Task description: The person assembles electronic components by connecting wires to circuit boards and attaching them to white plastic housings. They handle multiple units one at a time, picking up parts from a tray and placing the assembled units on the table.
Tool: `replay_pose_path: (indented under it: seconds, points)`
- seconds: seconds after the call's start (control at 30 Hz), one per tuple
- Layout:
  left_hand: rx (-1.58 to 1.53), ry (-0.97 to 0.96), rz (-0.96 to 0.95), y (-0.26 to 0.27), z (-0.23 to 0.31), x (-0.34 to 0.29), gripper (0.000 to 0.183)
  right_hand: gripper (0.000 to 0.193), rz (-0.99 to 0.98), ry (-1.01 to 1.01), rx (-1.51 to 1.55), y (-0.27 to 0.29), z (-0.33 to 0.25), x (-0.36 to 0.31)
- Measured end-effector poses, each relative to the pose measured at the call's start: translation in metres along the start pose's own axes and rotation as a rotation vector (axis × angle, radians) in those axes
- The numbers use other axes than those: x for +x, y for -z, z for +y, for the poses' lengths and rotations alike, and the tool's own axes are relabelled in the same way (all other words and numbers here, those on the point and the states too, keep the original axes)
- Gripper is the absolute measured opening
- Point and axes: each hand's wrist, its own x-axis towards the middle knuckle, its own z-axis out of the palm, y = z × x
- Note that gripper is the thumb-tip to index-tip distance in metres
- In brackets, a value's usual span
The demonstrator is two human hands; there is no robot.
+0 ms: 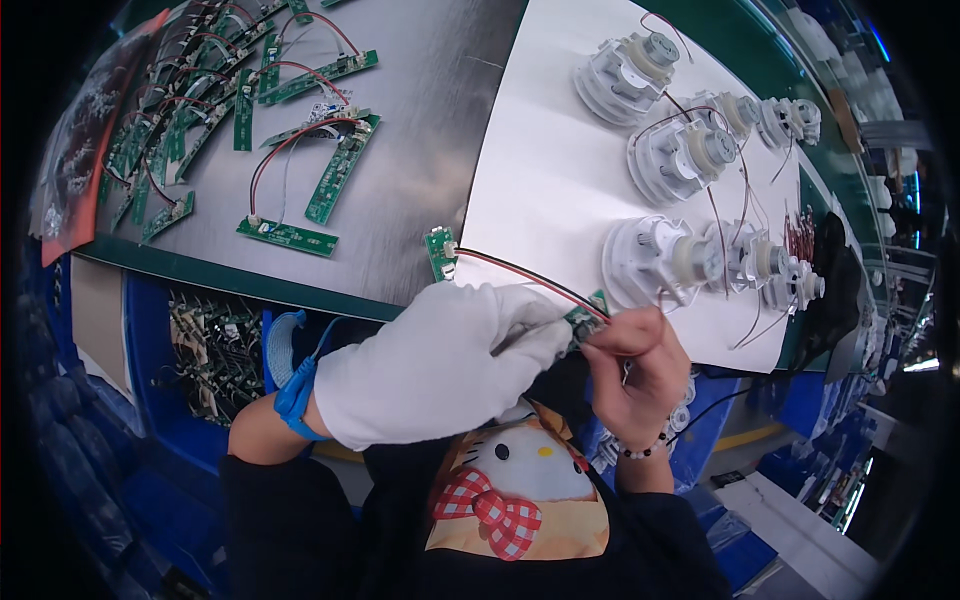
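Observation:
In front of my chest, my left hand (440, 360), in a white glove, is closed with its fingertips on a small green circuit board (588, 312). A red and black wire pair (530, 277) runs from there to a second green circuit board (438, 250), which sticks out beyond the glove's knuckles. My bare right hand (637, 375) pinches thumb and forefinger together right against the held board's right end. Whatever lies between those fingertips is hidden. Nearest to that hand stands a white round motor unit (655, 262) on the white sheet.
Wired green circuit boards (345, 168) lie on the metal tabletop (425, 120) at the left, near an orange-edged plastic bag (85, 170). More motor units (680, 160) with loose wires stand on the white sheet (545, 130). Below the table edge, a blue bin (160, 370) contains boards.

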Motion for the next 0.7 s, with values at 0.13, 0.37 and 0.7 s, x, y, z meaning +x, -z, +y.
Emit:
replay_pose_path:
  seconds: [0.13, 0.37, 0.7]
  points:
    - [0.071, 0.033, 0.04, 0.001, 0.012, -0.005, 0.018, 0.014, 0.099, -0.017, 0.229, 0.012, -0.002, -0.008]
    - [0.208, -0.138, 0.117, -0.01, 0.001, -0.008, 0.016, 0.014, 0.095, -0.209, 0.481, 0.002, -0.005, -0.01]
    - [0.335, -0.227, 0.112, -0.015, -0.001, -0.007, 0.016, 0.012, 0.13, -0.088, 0.331, 0.004, 0.001, -0.008]
